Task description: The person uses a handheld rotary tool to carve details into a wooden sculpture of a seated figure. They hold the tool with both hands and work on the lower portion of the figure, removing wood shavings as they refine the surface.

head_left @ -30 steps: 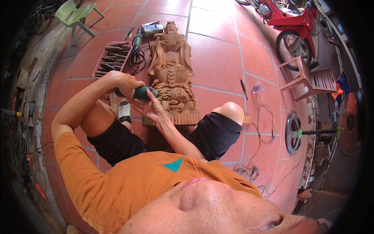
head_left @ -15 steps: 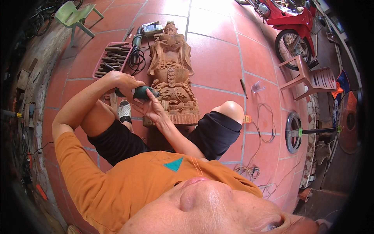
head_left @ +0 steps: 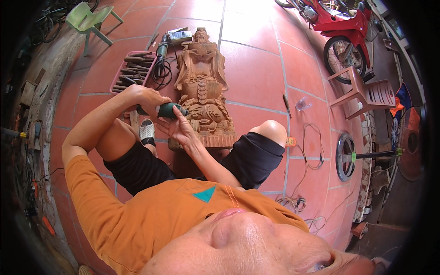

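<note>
A carved brown wooden statue (head_left: 201, 87) of a robed figure lies face up before me, its head far and its base toward me. Beside its lower left part is a dark green handheld power tool (head_left: 166, 110), which looks like a die grinder. My left hand (head_left: 147, 98) is wrapped over the tool's rear from above. At its front end, my right hand (head_left: 176, 127) grips with the thumb on top and the palm turned up. The tool's tip by the carving is too small to make out.
Left of the statue are a pink tray (head_left: 113, 79) of chisels and another corded power tool (head_left: 161, 50). To the right lie a loose chisel (head_left: 287, 105), a clear cup (head_left: 302, 104), a cable and an orange socket (head_left: 290, 141). Plastic chairs, a fan and a red motorbike (head_left: 343, 32) stand farther out.
The view has shifted very slightly. Both hands keep their hold on the power tool, and the statue lies as before.
</note>
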A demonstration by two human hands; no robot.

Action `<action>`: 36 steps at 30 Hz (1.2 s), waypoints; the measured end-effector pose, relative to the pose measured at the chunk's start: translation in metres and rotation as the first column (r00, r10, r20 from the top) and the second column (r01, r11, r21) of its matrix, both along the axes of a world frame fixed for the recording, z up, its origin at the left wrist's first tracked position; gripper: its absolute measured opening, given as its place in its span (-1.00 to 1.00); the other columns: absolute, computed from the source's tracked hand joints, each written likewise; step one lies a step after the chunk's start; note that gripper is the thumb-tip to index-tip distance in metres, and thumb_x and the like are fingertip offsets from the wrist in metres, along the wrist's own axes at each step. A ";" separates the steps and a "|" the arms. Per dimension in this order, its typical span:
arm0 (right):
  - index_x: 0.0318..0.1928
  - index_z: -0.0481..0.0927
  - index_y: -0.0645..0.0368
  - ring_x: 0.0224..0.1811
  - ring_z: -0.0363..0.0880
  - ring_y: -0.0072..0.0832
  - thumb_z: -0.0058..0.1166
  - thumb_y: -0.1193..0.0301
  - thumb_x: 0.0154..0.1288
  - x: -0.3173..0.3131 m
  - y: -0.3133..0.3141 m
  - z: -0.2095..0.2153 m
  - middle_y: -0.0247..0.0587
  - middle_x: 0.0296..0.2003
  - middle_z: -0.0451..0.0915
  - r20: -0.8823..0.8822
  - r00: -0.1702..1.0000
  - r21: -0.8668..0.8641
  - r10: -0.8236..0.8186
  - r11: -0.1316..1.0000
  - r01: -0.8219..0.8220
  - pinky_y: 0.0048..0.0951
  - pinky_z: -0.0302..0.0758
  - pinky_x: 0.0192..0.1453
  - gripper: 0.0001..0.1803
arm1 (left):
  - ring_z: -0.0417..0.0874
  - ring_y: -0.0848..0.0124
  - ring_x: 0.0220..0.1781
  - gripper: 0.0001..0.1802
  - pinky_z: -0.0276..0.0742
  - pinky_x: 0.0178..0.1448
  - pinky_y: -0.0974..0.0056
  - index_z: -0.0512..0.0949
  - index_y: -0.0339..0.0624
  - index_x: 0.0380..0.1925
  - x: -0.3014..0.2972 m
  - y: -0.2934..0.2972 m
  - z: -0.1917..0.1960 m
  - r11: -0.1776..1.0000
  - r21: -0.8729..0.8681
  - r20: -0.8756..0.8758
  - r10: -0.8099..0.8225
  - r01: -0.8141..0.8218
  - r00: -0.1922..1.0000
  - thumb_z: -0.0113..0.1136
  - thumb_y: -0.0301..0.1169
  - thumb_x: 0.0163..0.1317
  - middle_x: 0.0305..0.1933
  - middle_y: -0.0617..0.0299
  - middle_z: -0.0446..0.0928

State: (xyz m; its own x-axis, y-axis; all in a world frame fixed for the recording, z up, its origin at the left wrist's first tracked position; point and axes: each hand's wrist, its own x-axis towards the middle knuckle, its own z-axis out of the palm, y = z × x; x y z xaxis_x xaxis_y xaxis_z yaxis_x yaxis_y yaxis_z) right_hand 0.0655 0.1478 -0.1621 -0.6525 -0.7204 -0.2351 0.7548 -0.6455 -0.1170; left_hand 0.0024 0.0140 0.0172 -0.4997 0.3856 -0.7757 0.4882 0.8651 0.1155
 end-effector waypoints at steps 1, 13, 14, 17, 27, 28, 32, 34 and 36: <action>0.10 0.44 0.04 0.02 0.59 -0.20 0.18 0.07 0.28 0.000 0.000 0.000 -0.15 -0.06 0.61 -0.002 1.000 0.003 -0.002 1.000 0.002 -0.01 0.53 0.17 -0.51 | 0.58 -0.02 0.04 0.06 0.47 0.12 0.08 0.13 -0.04 0.35 -0.001 0.000 0.000 1.000 0.000 0.010 0.006 -0.006 1.000 0.44 -0.11 -0.20 -0.09 -0.13 0.58; 0.16 0.37 0.03 0.05 0.56 -0.23 0.19 0.12 0.28 -0.003 -0.001 -0.011 -0.11 0.01 0.57 0.021 1.000 -0.045 0.012 0.999 -0.011 0.08 0.45 0.24 -0.47 | 0.60 -0.01 0.00 0.04 0.48 0.09 0.10 0.15 -0.08 0.34 -0.001 -0.007 -0.007 0.999 0.023 -0.034 -0.039 0.040 0.999 0.40 -0.07 -0.18 -0.13 -0.15 0.59; 0.14 0.38 0.03 0.02 0.58 -0.23 0.20 0.11 0.27 -0.003 -0.002 -0.008 -0.12 -0.02 0.59 0.018 1.000 -0.032 0.009 0.999 -0.008 0.04 0.49 0.19 -0.48 | 0.60 -0.01 0.00 0.04 0.48 0.09 0.10 0.15 -0.08 0.34 -0.001 -0.006 -0.006 0.999 0.026 -0.025 -0.043 0.044 0.999 0.40 -0.07 -0.19 -0.13 -0.15 0.59; 0.11 0.41 0.03 -0.03 0.62 -0.24 0.20 0.08 0.27 0.000 -0.002 -0.002 -0.16 -0.07 0.61 0.012 1.000 -0.008 0.001 1.000 -0.001 -0.05 0.59 0.09 -0.50 | 0.60 0.00 0.00 0.05 0.49 0.08 0.10 0.15 -0.08 0.34 0.000 -0.001 0.002 0.999 0.020 -0.006 -0.031 0.031 0.999 0.40 -0.06 -0.19 -0.14 -0.14 0.59; 0.11 0.41 0.01 -0.03 0.62 -0.25 0.19 0.07 0.27 0.000 -0.002 -0.005 -0.16 -0.07 0.61 0.019 1.000 -0.005 0.010 1.000 -0.009 -0.05 0.57 0.09 -0.50 | 0.59 -0.01 0.02 0.06 0.47 0.10 0.09 0.14 -0.07 0.34 0.003 0.001 0.003 1.000 0.000 -0.003 0.007 -0.007 1.000 0.41 -0.03 -0.19 -0.11 -0.14 0.59; 0.11 0.41 0.00 -0.03 0.62 -0.26 0.19 0.08 0.27 0.000 -0.002 -0.005 -0.16 -0.07 0.62 0.021 1.000 0.000 0.010 1.000 -0.010 -0.05 0.57 0.09 -0.51 | 0.59 -0.01 0.02 0.06 0.47 0.11 0.09 0.14 -0.07 0.34 0.003 0.001 0.003 1.000 -0.006 0.001 0.013 -0.013 1.000 0.41 -0.03 -0.19 -0.11 -0.14 0.59; 0.10 0.42 -0.01 -0.03 0.62 -0.27 0.18 0.07 0.28 0.000 -0.002 -0.004 -0.17 -0.08 0.62 0.016 1.000 0.012 0.002 1.000 -0.002 -0.06 0.57 0.09 -0.52 | 0.59 0.00 0.03 0.05 0.47 0.12 0.10 0.14 -0.07 0.34 0.003 0.001 0.001 1.000 -0.016 -0.028 -0.011 0.010 1.000 0.41 -0.03 -0.18 -0.10 -0.14 0.59; 0.09 0.42 -0.01 -0.03 0.62 -0.28 0.18 0.07 0.28 0.000 -0.002 -0.004 -0.18 -0.08 0.62 0.015 1.000 0.016 0.004 1.000 -0.004 -0.06 0.58 0.09 -0.52 | 0.59 0.00 0.02 0.06 0.47 0.12 0.10 0.14 -0.07 0.34 0.003 0.000 0.000 1.000 -0.013 -0.037 -0.024 0.023 0.999 0.41 -0.02 -0.18 -0.10 -0.15 0.58; 0.10 0.42 -0.01 -0.03 0.62 -0.28 0.18 0.07 0.27 0.000 -0.002 -0.005 -0.18 -0.09 0.63 0.011 1.000 0.014 0.000 1.000 0.000 -0.04 0.56 0.11 -0.52 | 0.58 -0.01 0.04 0.06 0.46 0.13 0.10 0.14 -0.07 0.35 0.003 0.002 0.003 1.000 -0.008 -0.004 0.007 -0.007 1.000 0.41 -0.02 -0.19 -0.08 -0.16 0.58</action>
